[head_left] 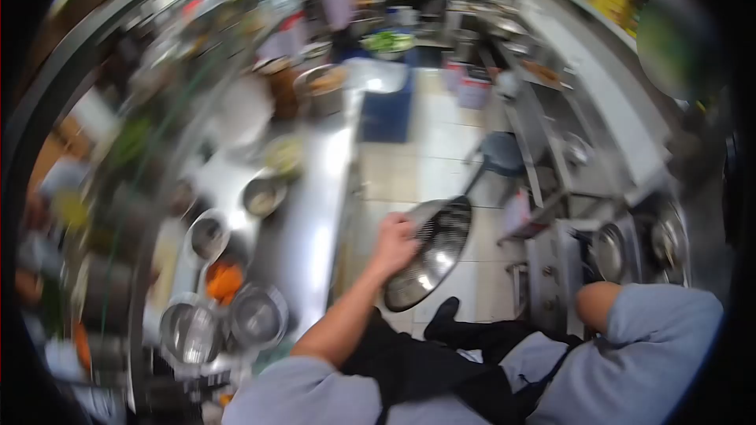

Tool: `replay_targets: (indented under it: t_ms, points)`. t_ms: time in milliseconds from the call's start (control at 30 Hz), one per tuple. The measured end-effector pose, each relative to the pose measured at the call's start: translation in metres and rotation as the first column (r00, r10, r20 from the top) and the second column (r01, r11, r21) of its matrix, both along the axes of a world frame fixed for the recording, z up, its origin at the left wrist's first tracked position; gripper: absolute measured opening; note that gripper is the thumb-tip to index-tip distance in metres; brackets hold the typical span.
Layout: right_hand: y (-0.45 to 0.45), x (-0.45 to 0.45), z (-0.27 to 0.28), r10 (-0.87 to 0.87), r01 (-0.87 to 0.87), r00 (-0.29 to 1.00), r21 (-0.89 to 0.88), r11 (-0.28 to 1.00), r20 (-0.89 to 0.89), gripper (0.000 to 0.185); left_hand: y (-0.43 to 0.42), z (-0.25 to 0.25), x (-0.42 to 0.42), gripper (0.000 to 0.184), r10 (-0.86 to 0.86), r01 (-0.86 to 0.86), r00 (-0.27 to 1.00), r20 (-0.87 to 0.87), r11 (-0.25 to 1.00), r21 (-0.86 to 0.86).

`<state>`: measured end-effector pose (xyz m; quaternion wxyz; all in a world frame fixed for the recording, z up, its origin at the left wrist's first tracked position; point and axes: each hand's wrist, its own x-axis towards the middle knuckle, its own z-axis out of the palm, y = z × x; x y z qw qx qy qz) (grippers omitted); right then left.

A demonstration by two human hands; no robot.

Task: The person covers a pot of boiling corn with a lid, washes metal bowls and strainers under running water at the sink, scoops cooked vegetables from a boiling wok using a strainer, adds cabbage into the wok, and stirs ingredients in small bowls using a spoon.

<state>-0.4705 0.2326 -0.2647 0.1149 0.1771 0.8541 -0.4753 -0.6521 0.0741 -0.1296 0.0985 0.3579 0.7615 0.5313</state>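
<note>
My left hand (pixel 398 241) is closed on the rim of a large round metal strainer (pixel 438 261), held tilted over the floor in front of my body. Its shiny bowl shows rows of small holes, and a dark handle-like part runs from its upper edge. Of my right arm only the grey sleeve (pixel 657 338) and the bent elbow are visible; my right hand is out of sight. A dark round stool or pan-like thing (pixel 502 153) is just beyond the strainer, too blurred to name surely.
On the left, a steel counter (pixel 315 228) carries metal bowls (pixel 258 315), an orange food heap (pixel 224 282) and a pot (pixel 323 90). Stoves with pans (pixel 609 252) line the right. Tiled floor (pixel 386 169) runs ahead to a green-filled bowl (pixel 389 42). Blurred people stand left.
</note>
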Motion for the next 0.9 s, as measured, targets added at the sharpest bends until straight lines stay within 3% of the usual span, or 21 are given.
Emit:
replay_targets:
  t_ms: [33, 67, 100, 167, 233, 267, 300, 333, 367, 400, 433, 500, 533, 600, 733, 900]
  points:
    - [0.010, -0.009, 0.001, -0.008, 0.008, 1.000, -0.003, 1.000, -0.009, 0.055, 0.006, -0.024, -0.023, 0.015, -0.042, 0.032, 0.995, -0.093, 0.994, -0.108]
    - [0.019, -0.018, 0.000, -0.013, 0.013, 1.000, -0.008, 1.000, -0.014, 0.055, 0.008, -0.039, -0.041, 0.014, -0.025, 0.022, 0.996, -0.091, 0.999, -0.037]
    - [0.028, -0.026, -0.006, -0.018, 0.018, 1.000, -0.013, 1.000, -0.008, 0.055, 0.009, -0.017, -0.044, 0.015, 0.046, -0.046, 0.997, 0.056, 0.999, 0.003]
    - [0.048, -0.036, -0.019, -0.032, 0.033, 0.999, -0.010, 0.999, 0.036, 0.055, 0.014, -0.022, -0.074, 0.015, 0.086, -0.084, 0.982, 0.168, 0.996, -0.017]
    - [0.073, -0.034, -0.035, -0.083, 0.082, 0.990, 0.018, 0.997, 0.115, 0.056, 0.029, -0.038, -0.114, 0.015, 0.104, -0.105, 0.986, 0.132, 0.995, -0.002]
    - [0.086, -0.023, -0.044, -0.134, 0.130, 0.977, 0.038, 0.991, 0.165, 0.056, 0.039, -0.044, -0.132, 0.016, 0.141, -0.142, 0.983, 0.114, 0.990, 0.004]
    - [0.097, -0.010, -0.052, -0.205, 0.196, 0.953, 0.062, 0.979, 0.221, 0.056, 0.052, -0.036, -0.150, 0.019, 0.160, -0.147, 0.958, 0.239, 0.987, -0.072]
    - [0.105, 0.008, -0.059, -0.291, 0.277, 0.916, 0.088, 0.957, 0.276, 0.056, 0.063, -0.071, -0.184, 0.020, 0.084, -0.102, 0.972, 0.218, 0.992, 0.072]
    - [0.112, 0.028, -0.063, -0.378, 0.360, 0.865, 0.118, 0.926, 0.329, 0.056, 0.080, -0.041, -0.193, 0.019, 0.126, -0.133, 0.966, 0.226, 0.991, 0.012]
    - [0.115, 0.049, -0.065, -0.466, 0.448, 0.805, 0.139, 0.883, 0.368, 0.057, 0.095, -0.055, -0.222, 0.018, 0.105, -0.115, 0.953, 0.285, 0.993, 0.020]
    - [0.115, 0.069, -0.067, -0.549, 0.538, 0.735, 0.152, 0.829, 0.397, 0.057, 0.112, -0.055, -0.246, 0.020, 0.080, -0.080, 0.994, 0.068, 0.997, 0.003]
    - [0.102, 0.105, -0.072, -0.687, 0.702, 0.574, 0.164, 0.693, 0.446, 0.057, 0.155, -0.066, -0.287, 0.019, 0.084, -0.084, 0.996, 0.002, 0.994, 0.076]
    - [0.093, 0.120, -0.075, -0.736, 0.771, 0.489, 0.163, 0.616, 0.468, 0.057, 0.182, -0.052, -0.291, 0.019, 0.040, -0.039, 0.999, -0.004, 0.996, 0.075]
    - [0.061, 0.145, -0.086, -0.791, 0.873, 0.330, 0.153, 0.464, 0.515, 0.058, 0.231, -0.007, -0.286, 0.016, -0.032, -0.005, 0.984, 0.173, 0.978, 0.210]
    - [-0.015, 0.157, -0.115, -0.756, 0.973, 0.112, 0.082, 0.214, 0.645, 0.059, 0.327, 0.029, -0.284, 0.019, -0.277, 0.264, 0.961, 0.019, 0.934, 0.239]
    - [-0.090, 0.120, -0.159, -0.618, 0.995, 0.034, -0.084, -0.052, 0.786, 0.060, 0.423, 0.045, -0.285, 0.029, -0.360, 0.365, 0.931, -0.060, 0.924, 0.117]
